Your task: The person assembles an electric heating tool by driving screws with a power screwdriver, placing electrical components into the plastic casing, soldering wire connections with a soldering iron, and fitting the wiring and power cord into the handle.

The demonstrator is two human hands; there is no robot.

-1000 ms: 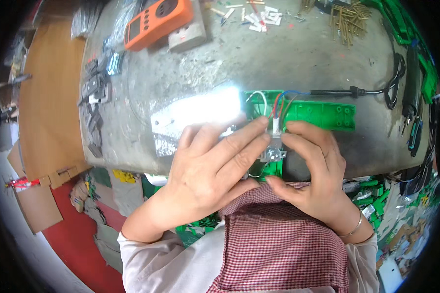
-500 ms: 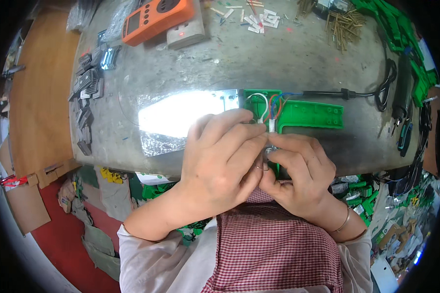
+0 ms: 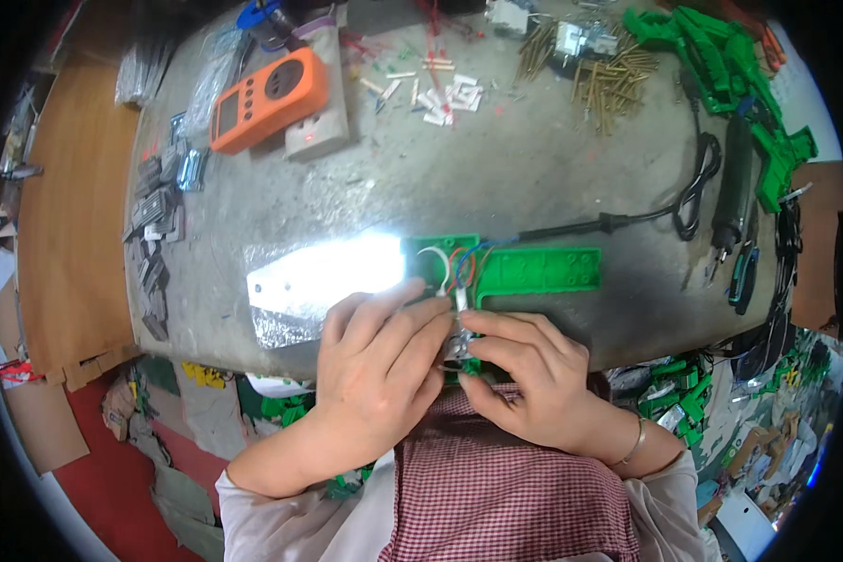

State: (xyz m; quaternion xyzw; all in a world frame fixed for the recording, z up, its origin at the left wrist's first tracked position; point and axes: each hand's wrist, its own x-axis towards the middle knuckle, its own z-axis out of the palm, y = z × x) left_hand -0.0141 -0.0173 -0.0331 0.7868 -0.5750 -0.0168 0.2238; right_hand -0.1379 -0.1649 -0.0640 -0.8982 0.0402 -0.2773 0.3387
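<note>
On the bench lies a green plastic housing point(image 3: 540, 269) with its inside facing up. White, red and blue wires point(image 3: 463, 268) curve inside it and run toward a small white connector point(image 3: 461, 300). A brightly glaring pale plate point(image 3: 332, 279) is joined to the housing's left side. My left hand point(image 3: 379, 361) is closed at the housing's near arm, its thumb mostly hidden. From the other side my right hand point(image 3: 534, 370) grips the same arm with curled fingers and thumb. Between my fingertips shows a small shiny metallic part point(image 3: 457, 347), partly covered.
Clear plastic film point(image 3: 276, 330) lies under the plate. A black cable point(image 3: 571, 228) leads right. Further out are an orange multimeter point(image 3: 272, 98), brass-coloured pins point(image 3: 609, 84), white pieces point(image 3: 450, 98), grey metal blocks point(image 3: 155, 211), a black-handled tool point(image 3: 732, 178) and green casings point(image 3: 721, 56).
The view has shifted, so the bench things sit lower and further left. My hands have moved slightly apart, showing more of the metallic part between them.
</note>
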